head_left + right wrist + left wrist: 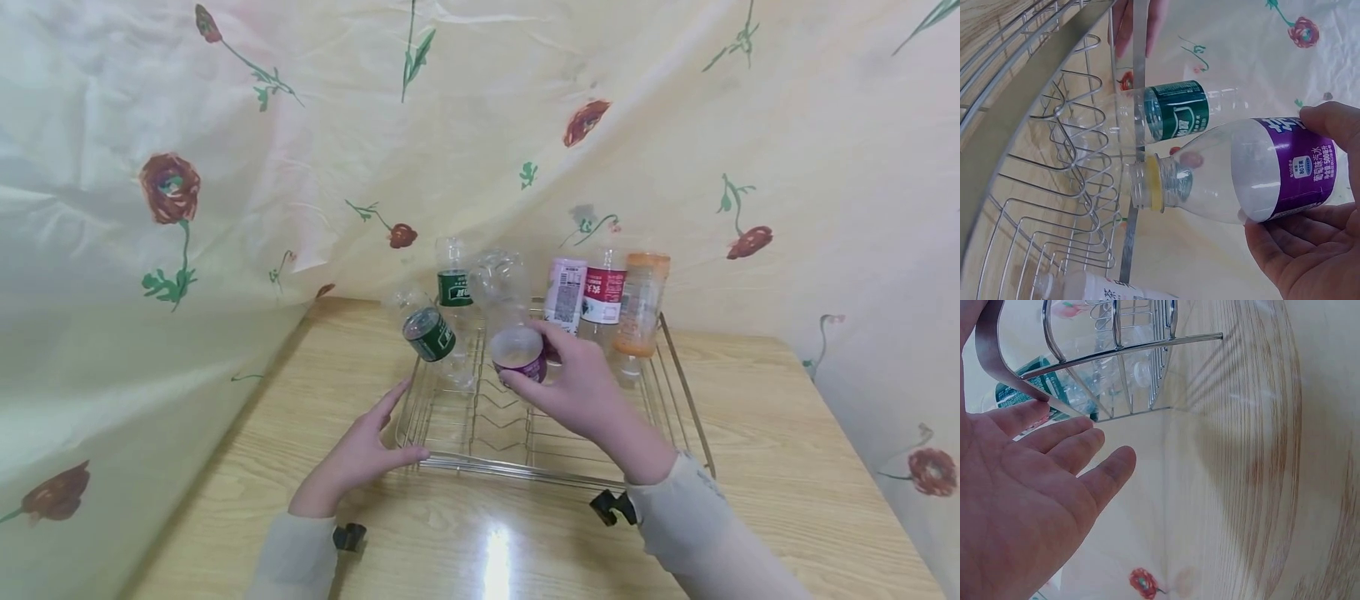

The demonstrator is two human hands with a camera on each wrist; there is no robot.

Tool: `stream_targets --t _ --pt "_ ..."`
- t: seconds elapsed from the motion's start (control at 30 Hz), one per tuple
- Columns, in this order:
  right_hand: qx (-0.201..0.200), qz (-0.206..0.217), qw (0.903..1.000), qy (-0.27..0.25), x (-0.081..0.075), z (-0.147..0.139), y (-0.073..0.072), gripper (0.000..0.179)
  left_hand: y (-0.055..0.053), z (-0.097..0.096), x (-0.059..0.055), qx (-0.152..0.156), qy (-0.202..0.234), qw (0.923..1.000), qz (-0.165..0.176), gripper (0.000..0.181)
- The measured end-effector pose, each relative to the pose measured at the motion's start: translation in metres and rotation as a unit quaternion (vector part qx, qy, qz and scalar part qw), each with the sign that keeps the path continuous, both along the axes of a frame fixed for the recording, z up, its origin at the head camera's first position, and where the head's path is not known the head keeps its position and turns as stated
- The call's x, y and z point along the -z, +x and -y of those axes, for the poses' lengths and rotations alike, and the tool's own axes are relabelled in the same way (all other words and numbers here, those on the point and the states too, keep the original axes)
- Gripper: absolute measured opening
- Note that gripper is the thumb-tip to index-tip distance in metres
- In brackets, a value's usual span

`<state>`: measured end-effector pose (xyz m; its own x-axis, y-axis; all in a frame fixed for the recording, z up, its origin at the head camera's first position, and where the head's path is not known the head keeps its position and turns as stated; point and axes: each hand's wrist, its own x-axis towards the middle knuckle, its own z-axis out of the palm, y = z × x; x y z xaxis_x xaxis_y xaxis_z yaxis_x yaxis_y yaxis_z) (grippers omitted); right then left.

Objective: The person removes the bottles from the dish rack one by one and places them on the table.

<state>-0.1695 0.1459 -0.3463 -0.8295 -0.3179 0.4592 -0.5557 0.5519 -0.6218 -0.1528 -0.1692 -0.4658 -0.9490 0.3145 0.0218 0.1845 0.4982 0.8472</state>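
My right hand [581, 383] grips a clear plastic bottle [1300, 172] by its purple label. In the right wrist view its uncapped neck, with a yellow ring, points at the wire rack [525, 472]. My left hand [356, 457] lies at the rack's front left corner with fingers extended; the left wrist view has its fingertips against or very near the rim. Two clear bottles with green labels stand neck-down at the rack's left, one green-labelled bottle [429, 333] leaning outward, the other green-labelled bottle [455, 288] farther back.
Along the rack's back right are a pink-labelled bottle [566, 292], a red-and-white-labelled bottle [603, 293] and an orange-tinted bottle [641, 308]. Wooden tabletop [772, 450] surrounds the rack. Flower-patterned cloth [465, 125] hangs behind and at both sides.
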Motion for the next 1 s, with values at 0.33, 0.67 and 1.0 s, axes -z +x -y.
stream_targets --t 0.33,0.67,1.0 --pt "0.014 -0.045 0.9989 0.0 -0.005 -0.014 0.003 0.062 0.0 -0.001 0.0 -0.006 -0.011 0.9999 -0.002 0.109" --pt "-0.001 -0.042 0.9989 0.022 -0.013 -0.031 0.006 0.059 0.001 -0.001 -0.003 -0.015 -0.014 0.9997 -0.01 0.108" --pt "0.005 -0.015 0.999 0.042 -0.014 -0.043 0.012 0.058 0.002 -0.002 -0.003 -0.017 -0.013 0.9998 -0.002 0.105"
